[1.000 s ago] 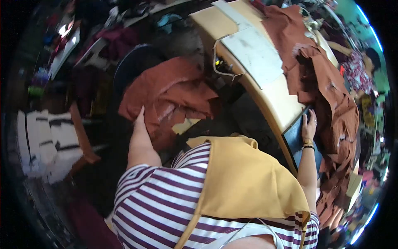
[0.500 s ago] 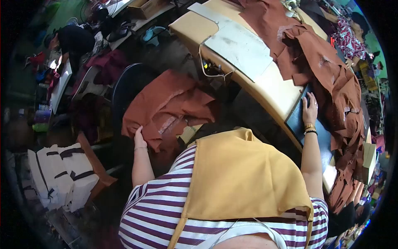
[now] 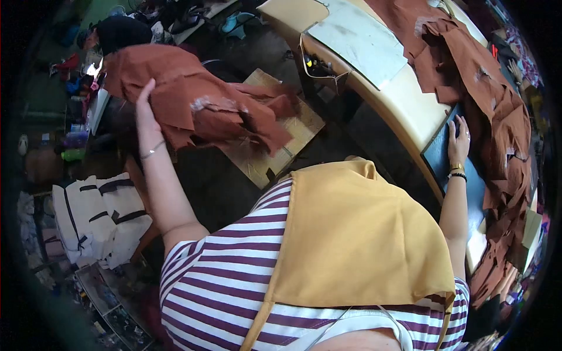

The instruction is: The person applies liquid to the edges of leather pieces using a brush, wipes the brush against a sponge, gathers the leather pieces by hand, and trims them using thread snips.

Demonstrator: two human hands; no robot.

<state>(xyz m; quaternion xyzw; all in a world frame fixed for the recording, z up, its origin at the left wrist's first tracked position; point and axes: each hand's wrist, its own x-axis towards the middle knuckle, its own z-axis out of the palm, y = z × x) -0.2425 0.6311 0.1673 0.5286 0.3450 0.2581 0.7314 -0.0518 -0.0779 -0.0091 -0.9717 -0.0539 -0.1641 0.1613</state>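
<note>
Two bare hands: one left hand (image 3: pixel 148 114), one right hand (image 3: pixel 459 140). Three wristbands: one left band (image 3: pixel 154 149), one gold band (image 3: pixel 456 167), one black band (image 3: pixel 457 175). Two heaps of brown material: one by the left hand (image 3: pixel 181 88), one along the table (image 3: pixel 468 70). One yellow apron (image 3: pixel 363 234), one striped shirt (image 3: pixel 228 281), one whitish board (image 3: pixel 357 44), one dark board (image 3: pixel 445 155).
</note>
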